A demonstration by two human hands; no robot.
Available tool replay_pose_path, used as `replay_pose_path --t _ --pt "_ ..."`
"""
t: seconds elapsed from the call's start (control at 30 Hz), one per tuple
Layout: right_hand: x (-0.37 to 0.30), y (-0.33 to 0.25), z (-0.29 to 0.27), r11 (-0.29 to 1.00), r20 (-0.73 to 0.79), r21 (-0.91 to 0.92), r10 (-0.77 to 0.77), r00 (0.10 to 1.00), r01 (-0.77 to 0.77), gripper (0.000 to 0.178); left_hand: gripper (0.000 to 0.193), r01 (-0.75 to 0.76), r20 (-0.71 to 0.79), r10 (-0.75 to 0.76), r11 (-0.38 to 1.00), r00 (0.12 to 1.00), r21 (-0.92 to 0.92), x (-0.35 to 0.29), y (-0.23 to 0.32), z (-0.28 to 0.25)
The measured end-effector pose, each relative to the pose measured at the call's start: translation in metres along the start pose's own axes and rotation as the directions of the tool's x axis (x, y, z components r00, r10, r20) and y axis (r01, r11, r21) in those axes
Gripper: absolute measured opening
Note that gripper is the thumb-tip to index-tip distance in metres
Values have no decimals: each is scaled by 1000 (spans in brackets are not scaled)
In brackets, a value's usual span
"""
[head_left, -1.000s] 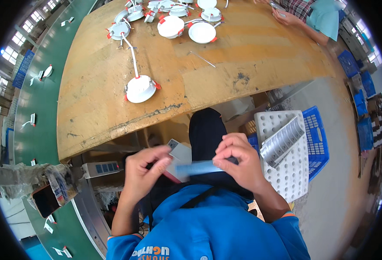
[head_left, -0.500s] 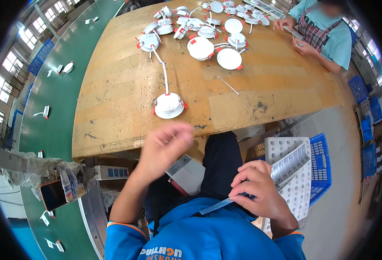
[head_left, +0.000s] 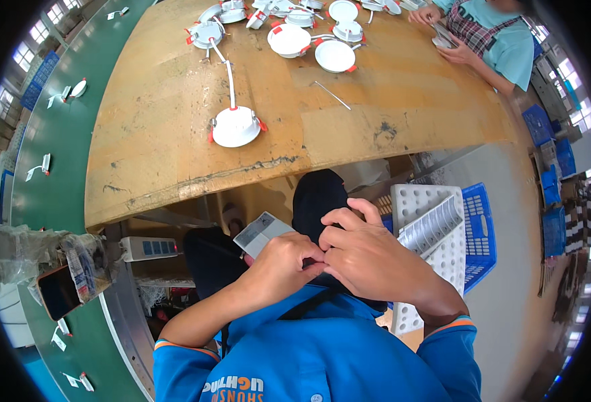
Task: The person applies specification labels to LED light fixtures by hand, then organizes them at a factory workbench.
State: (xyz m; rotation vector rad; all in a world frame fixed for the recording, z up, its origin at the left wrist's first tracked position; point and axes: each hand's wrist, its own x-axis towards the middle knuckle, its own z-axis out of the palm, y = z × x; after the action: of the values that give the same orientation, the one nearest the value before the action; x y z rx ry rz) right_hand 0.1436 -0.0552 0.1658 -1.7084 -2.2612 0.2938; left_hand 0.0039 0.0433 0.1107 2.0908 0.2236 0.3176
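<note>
My left hand [head_left: 285, 264] and my right hand [head_left: 376, 258] meet over my lap, fingertips pinched together. Whatever lies between them is hidden by the fingers. Beyond them, near the table's front edge, a round white downlight [head_left: 236, 127] with red clips lies on the brown table [head_left: 195, 151], its white cable stretching away from me. A white and grey flat box or card [head_left: 262, 233] shows just past my left hand. To the right of my right hand, a silver sheet of labels [head_left: 433, 226] rests on a white perforated board [head_left: 409, 201].
Several more downlights [head_left: 288, 40] crowd the table's far side, with a thin white stick [head_left: 333, 96] closer in. A co-worker [head_left: 486, 40] sits at the far right. A green conveyor belt [head_left: 61, 127] runs along the left, near a phone [head_left: 58, 293]. A blue basket [head_left: 480, 234] stands behind the board.
My left hand has come down from near the table edge to meet my right hand. The narrow strip seen in my right hand is now hidden. The view has shifted slightly.
</note>
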Motion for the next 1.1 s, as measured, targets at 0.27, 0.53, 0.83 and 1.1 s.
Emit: replay_pose_path --t 0.27,0.53,0.83,1.1 --pt "-2 -2 8 986 -96 -18 161 982 -164 33 12 25 -18 -24 995 1000 94 0 1 5" --pt "-28 24 38 279 -289 953 722 628 117 36 6 36 -322 -480 597 816 -801 -11 -23 5" --pt "-1 14 60 471 -373 882 705 603 -5 31 13 -60 -151 -626 165 765 -985 6 -11 24" --pt "4 11 51 835 -655 537 504 562 -123 9 14 -16 -188 -610 275 770 -961 -2 -16 30"
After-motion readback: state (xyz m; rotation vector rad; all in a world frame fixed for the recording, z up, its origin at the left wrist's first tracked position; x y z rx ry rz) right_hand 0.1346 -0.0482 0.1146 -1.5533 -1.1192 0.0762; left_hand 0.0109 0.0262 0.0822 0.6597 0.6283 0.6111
